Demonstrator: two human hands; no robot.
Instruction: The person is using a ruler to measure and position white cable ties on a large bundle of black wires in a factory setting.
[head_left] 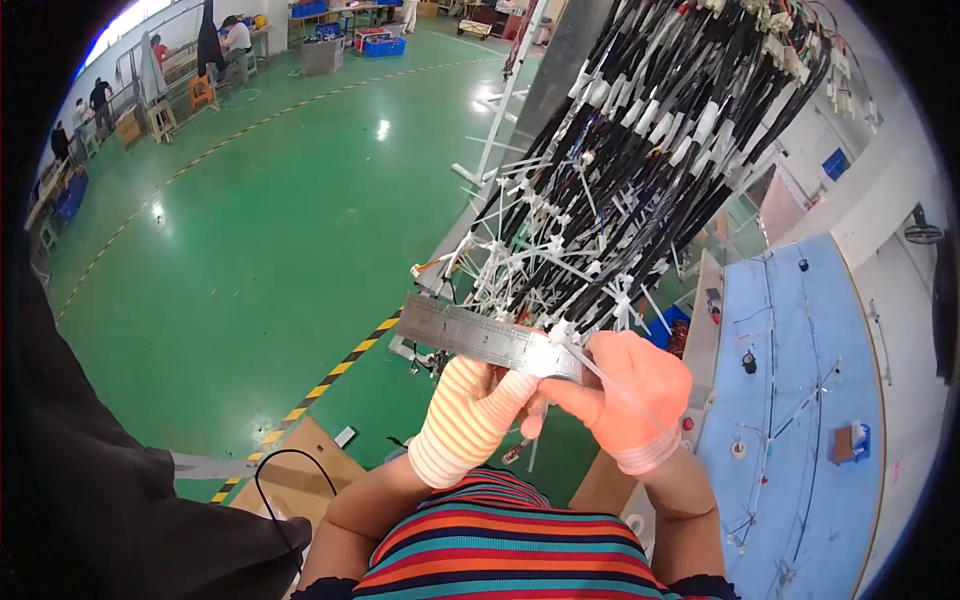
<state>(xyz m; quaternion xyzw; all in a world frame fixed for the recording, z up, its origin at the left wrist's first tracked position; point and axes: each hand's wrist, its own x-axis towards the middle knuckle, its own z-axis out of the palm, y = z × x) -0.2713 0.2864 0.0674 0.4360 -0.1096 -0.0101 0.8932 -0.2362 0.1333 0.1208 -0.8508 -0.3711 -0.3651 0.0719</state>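
A steel ruler (468,334) lies slantwise in front of me, just below a hanging mass of black cables (640,150) with white labels and white cable ties. My left hand (468,415), in a white and yellow striped glove, is closed below the ruler, its thumb against the lower edge. My right hand (632,395), in an orange glove, is closed round the ruler's right end. A cable tie's white tail (615,385) runs across the right glove. Whatever the fingers pinch behind the ruler is hidden. A small red-and-white piece (514,453) hangs below the hands.
A blue board (740,420) carrying cables and fixtures stands at the right. Cardboard (310,455) lies at lower left, beside dark cloth (90,480). Yellow-black tape (340,368) crosses the green floor (270,230). People sit and stand at far-left benches.
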